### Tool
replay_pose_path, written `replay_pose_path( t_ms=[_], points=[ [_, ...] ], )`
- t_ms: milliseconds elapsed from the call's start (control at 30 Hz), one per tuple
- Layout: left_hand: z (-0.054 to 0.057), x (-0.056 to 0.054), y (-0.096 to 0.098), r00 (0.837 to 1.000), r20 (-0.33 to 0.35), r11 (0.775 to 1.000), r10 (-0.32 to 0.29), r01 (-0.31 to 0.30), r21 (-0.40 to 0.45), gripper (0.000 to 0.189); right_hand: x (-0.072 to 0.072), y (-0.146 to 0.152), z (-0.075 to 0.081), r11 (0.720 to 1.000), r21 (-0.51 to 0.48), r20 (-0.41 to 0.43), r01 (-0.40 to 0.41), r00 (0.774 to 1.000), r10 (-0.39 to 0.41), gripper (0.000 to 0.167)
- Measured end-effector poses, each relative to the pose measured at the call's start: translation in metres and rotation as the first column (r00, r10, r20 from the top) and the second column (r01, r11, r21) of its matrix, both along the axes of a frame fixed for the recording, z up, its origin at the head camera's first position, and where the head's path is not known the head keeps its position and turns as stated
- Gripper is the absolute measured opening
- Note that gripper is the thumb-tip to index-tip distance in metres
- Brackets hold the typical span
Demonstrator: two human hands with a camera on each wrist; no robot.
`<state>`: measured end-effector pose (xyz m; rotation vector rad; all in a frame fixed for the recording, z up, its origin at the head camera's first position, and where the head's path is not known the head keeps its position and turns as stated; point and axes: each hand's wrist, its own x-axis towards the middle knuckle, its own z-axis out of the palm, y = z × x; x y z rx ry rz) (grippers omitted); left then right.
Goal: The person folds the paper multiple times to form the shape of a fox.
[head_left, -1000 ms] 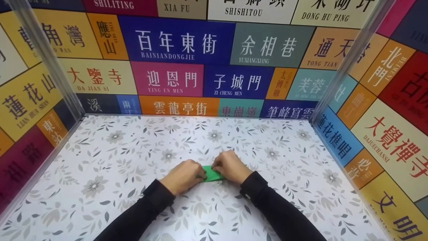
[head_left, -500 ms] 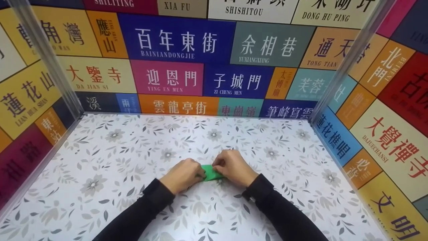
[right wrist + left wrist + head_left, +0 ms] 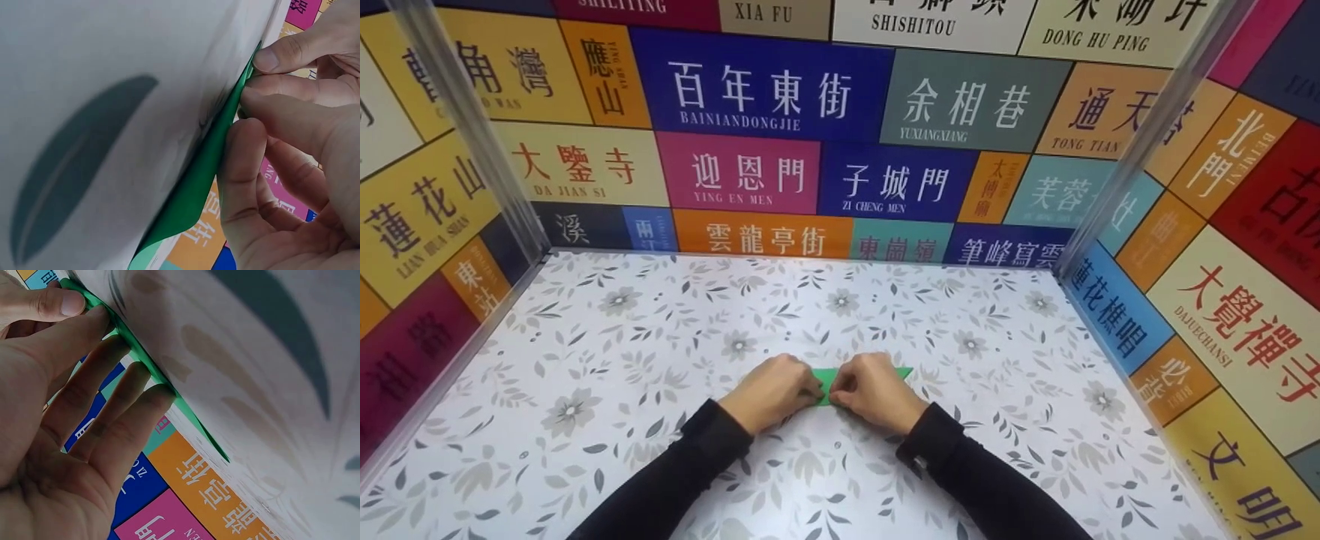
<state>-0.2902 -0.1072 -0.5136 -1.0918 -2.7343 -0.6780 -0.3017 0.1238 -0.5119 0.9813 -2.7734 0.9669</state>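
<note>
A folded sheet of green paper [image 3: 826,375] lies on the table between the two hands, its pointed corner sticking out past the right hand. My left hand [image 3: 774,391] holds the paper's left part, with several fingertips along it in the left wrist view. Close beside it, my right hand [image 3: 879,393] pinches the paper with thumb and fingertips. In the right wrist view, a folded flap of the green paper [image 3: 194,194] stands slightly raised from the tabletop. The fingers hide much of the middle of the sheet.
Underneath is a white tabletop [image 3: 660,337] printed with grey flowers and leaves. Panels with colourful Chinese place-name signs [image 3: 757,90] enclose it at the back and both sides. Clear posts [image 3: 1125,150] stand at the back corners.
My right hand has moved left along the paper, closer to the left hand. A pointed green corner now shows to its right. My left hand has stayed nearly in place.
</note>
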Motion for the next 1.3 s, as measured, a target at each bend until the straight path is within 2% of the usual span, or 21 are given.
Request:
replay_pose_path(
  t_ms=[133,400,633,1033,1300],
  points=[
    [0.001,0.000,0.000,1.000,0.006,1.000,-0.005,0.005,0.005,0.012,0.000,-0.001,0.000,1.000,0.022,-0.009,0.015,1.000,-0.015,0.010],
    [0.004,0.000,0.001,1.000,0.017,1.000,-0.011,0.011,-0.002,0.011,-0.001,-0.005,0.005,0.998,0.057,0.032,0.030,0.999,-0.031,0.014],
    [0.005,0.000,0.000,1.000,0.009,1.000,0.004,-0.004,-0.019,0.012,-0.004,-0.009,0.008,0.995,0.096,-0.013,0.010,1.000,-0.009,0.016],
    [0.005,-0.001,0.002,0.999,0.051,1.000,0.015,-0.014,-0.014,0.013,-0.005,-0.005,0.008,0.996,0.085,0.038,0.007,0.999,-0.010,0.015],
    [0.003,0.001,0.001,1.000,0.030,1.000,0.011,-0.011,-0.006,0.011,-0.004,0.002,0.008,0.995,0.099,0.019,0.025,0.999,-0.027,0.017]
  ],
)
